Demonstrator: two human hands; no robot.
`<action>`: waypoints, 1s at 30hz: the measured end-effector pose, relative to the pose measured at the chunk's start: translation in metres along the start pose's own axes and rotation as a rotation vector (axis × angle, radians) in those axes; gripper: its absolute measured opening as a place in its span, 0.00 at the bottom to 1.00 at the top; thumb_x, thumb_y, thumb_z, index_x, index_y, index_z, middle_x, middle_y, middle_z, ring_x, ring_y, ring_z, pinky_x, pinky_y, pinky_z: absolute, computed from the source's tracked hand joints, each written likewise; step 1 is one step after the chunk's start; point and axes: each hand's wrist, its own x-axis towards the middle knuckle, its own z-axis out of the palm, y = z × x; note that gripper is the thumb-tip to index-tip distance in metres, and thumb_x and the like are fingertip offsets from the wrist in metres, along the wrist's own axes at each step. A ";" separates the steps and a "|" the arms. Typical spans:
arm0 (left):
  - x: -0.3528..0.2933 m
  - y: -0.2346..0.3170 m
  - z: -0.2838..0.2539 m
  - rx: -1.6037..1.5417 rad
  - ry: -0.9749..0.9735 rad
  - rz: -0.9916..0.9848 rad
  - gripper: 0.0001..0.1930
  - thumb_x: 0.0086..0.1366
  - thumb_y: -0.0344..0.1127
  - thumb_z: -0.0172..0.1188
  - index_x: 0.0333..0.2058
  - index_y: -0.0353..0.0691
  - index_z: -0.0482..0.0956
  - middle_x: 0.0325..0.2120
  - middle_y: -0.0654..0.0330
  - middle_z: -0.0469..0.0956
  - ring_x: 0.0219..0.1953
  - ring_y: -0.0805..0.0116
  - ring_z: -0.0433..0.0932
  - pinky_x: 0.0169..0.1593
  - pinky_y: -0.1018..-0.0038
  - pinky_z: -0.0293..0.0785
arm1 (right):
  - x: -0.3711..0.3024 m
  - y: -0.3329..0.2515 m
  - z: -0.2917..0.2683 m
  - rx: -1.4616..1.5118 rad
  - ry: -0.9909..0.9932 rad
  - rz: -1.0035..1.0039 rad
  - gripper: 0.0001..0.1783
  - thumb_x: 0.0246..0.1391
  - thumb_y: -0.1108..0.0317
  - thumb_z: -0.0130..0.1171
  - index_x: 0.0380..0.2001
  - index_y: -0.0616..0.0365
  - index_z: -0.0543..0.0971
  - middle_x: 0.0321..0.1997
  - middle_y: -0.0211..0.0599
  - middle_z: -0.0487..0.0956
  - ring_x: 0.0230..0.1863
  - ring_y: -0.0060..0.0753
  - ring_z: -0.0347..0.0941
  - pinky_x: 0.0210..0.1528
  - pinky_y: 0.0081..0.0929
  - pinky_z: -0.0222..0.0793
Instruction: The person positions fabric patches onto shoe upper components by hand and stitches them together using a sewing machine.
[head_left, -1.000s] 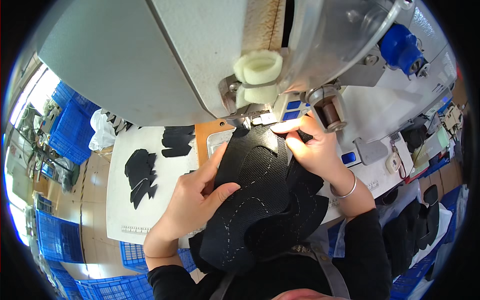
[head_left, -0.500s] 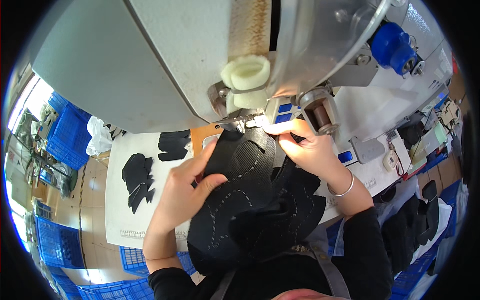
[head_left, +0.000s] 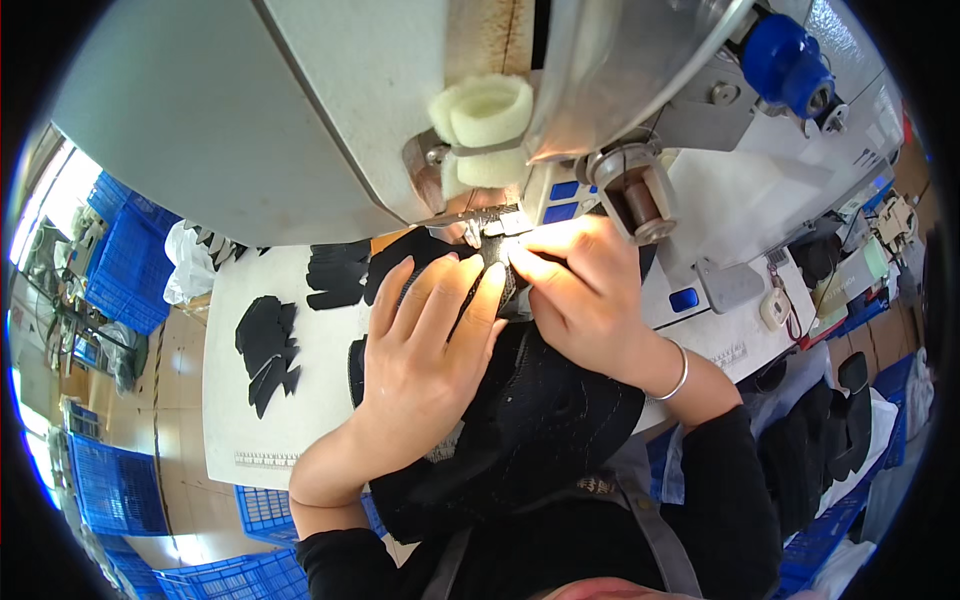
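A black fabric workpiece (head_left: 575, 395) with pale dashed lines hangs over the near edge of the table, its far part under the presser foot (head_left: 474, 230) of a sewing machine (head_left: 230, 130). My left hand (head_left: 425, 335) lies on the fabric with fingers stretched toward the presser foot; its thumb is partly hidden. Just right of the foot, my right hand (head_left: 590, 295) pinches the fabric between thumb and fingertips. The two hands' fingertips are close together. The needle point cannot be made out.
On the white table (head_left: 225, 400) lie cut black pieces (head_left: 265, 345) at left and more black strips (head_left: 337, 270) behind them. A brown thread spool (head_left: 642, 200) sits right of the foot. Blue crates (head_left: 118, 490) stand at left; black pieces (head_left: 815, 445) pile up at right.
My left hand has moved right and forward from the fabric's left edge to lie flat near the presser foot. The fabric has turned and bunched; my right hand has shifted slightly left.
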 end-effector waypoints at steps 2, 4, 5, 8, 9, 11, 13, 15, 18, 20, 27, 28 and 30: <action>-0.003 0.000 0.004 0.080 0.047 0.024 0.18 0.51 0.29 0.60 0.42 0.30 0.77 0.41 0.51 0.75 0.45 0.55 0.76 0.56 0.55 0.68 | 0.002 -0.004 0.000 -0.101 0.029 -0.072 0.12 0.34 0.73 0.61 0.29 0.61 0.79 0.34 0.34 0.76 0.35 0.34 0.73 0.41 0.32 0.66; -0.002 0.000 0.005 0.044 0.050 -0.012 0.17 0.50 0.26 0.58 0.42 0.30 0.78 0.40 0.52 0.76 0.47 0.56 0.77 0.58 0.53 0.66 | 0.003 -0.007 0.001 -0.198 0.028 -0.147 0.11 0.35 0.72 0.60 0.28 0.62 0.78 0.34 0.35 0.76 0.34 0.33 0.73 0.41 0.31 0.70; -0.003 -0.002 0.007 0.031 0.066 -0.011 0.17 0.50 0.25 0.58 0.42 0.30 0.78 0.40 0.53 0.76 0.46 0.56 0.77 0.58 0.53 0.66 | 0.004 -0.006 0.003 -0.212 0.038 -0.195 0.10 0.35 0.71 0.60 0.26 0.63 0.77 0.32 0.35 0.75 0.34 0.32 0.74 0.41 0.30 0.73; -0.005 -0.005 0.006 0.005 0.088 -0.026 0.17 0.49 0.22 0.57 0.41 0.31 0.78 0.40 0.53 0.77 0.46 0.57 0.78 0.58 0.54 0.66 | 0.006 -0.014 0.006 -0.213 0.046 -0.197 0.09 0.35 0.72 0.60 0.24 0.64 0.77 0.31 0.36 0.74 0.34 0.33 0.74 0.40 0.30 0.73; -0.005 -0.006 0.005 -0.011 0.092 -0.044 0.17 0.48 0.21 0.57 0.41 0.32 0.79 0.40 0.54 0.77 0.46 0.57 0.78 0.58 0.54 0.66 | 0.006 -0.015 0.005 -0.212 0.030 -0.215 0.09 0.34 0.71 0.60 0.23 0.64 0.77 0.31 0.35 0.73 0.33 0.33 0.74 0.40 0.29 0.73; -0.005 -0.008 0.007 -0.025 0.093 -0.053 0.17 0.48 0.20 0.57 0.40 0.32 0.79 0.40 0.54 0.77 0.46 0.58 0.78 0.58 0.54 0.65 | 0.007 -0.022 0.001 -0.240 -0.007 -0.204 0.09 0.35 0.73 0.61 0.25 0.65 0.78 0.31 0.36 0.75 0.34 0.34 0.76 0.38 0.28 0.72; -0.005 -0.009 0.007 -0.035 0.093 -0.062 0.17 0.48 0.20 0.57 0.40 0.32 0.79 0.40 0.54 0.77 0.46 0.58 0.78 0.58 0.54 0.65 | 0.007 -0.024 0.001 -0.303 -0.049 -0.226 0.08 0.38 0.74 0.62 0.26 0.65 0.80 0.31 0.37 0.76 0.34 0.34 0.77 0.35 0.25 0.71; -0.005 -0.011 0.007 -0.084 0.101 -0.115 0.19 0.48 0.17 0.55 0.41 0.34 0.80 0.41 0.55 0.79 0.47 0.58 0.78 0.61 0.54 0.63 | 0.006 -0.028 0.001 -0.332 -0.068 -0.244 0.08 0.39 0.73 0.62 0.26 0.65 0.80 0.31 0.38 0.76 0.33 0.34 0.76 0.35 0.25 0.71; -0.003 -0.016 0.010 -0.065 0.150 -0.078 0.16 0.48 0.19 0.57 0.38 0.33 0.80 0.38 0.56 0.79 0.46 0.59 0.79 0.57 0.55 0.66 | 0.007 -0.033 0.003 -0.398 -0.111 -0.283 0.08 0.40 0.72 0.60 0.25 0.66 0.80 0.30 0.39 0.76 0.32 0.33 0.76 0.35 0.25 0.72; -0.002 -0.019 0.012 -0.066 0.163 -0.067 0.15 0.48 0.19 0.57 0.38 0.33 0.80 0.38 0.57 0.79 0.46 0.58 0.79 0.57 0.55 0.66 | 0.009 -0.035 0.006 -0.487 -0.089 -0.334 0.09 0.39 0.72 0.60 0.25 0.67 0.80 0.31 0.41 0.76 0.31 0.34 0.76 0.34 0.24 0.73; -0.002 -0.029 0.018 -0.054 0.198 -0.080 0.14 0.47 0.20 0.59 0.35 0.35 0.81 0.40 0.58 0.81 0.46 0.59 0.79 0.51 0.62 0.68 | 0.011 -0.044 0.010 -0.612 -0.227 -0.387 0.13 0.42 0.69 0.55 0.26 0.71 0.79 0.32 0.46 0.76 0.31 0.40 0.76 0.32 0.26 0.74; -0.002 -0.031 0.019 -0.057 0.200 -0.077 0.14 0.47 0.20 0.59 0.35 0.35 0.81 0.40 0.58 0.81 0.46 0.59 0.79 0.51 0.62 0.68 | 0.010 -0.045 0.014 -0.616 -0.228 -0.387 0.13 0.42 0.69 0.55 0.26 0.71 0.79 0.32 0.46 0.76 0.31 0.40 0.76 0.32 0.26 0.74; 0.000 -0.035 0.023 -0.117 0.216 -0.075 0.12 0.47 0.20 0.59 0.34 0.35 0.81 0.40 0.58 0.81 0.46 0.59 0.79 0.48 0.64 0.68 | 0.006 -0.048 0.023 -0.683 -0.182 -0.366 0.15 0.38 0.65 0.53 0.23 0.70 0.78 0.29 0.45 0.74 0.30 0.41 0.72 0.32 0.32 0.70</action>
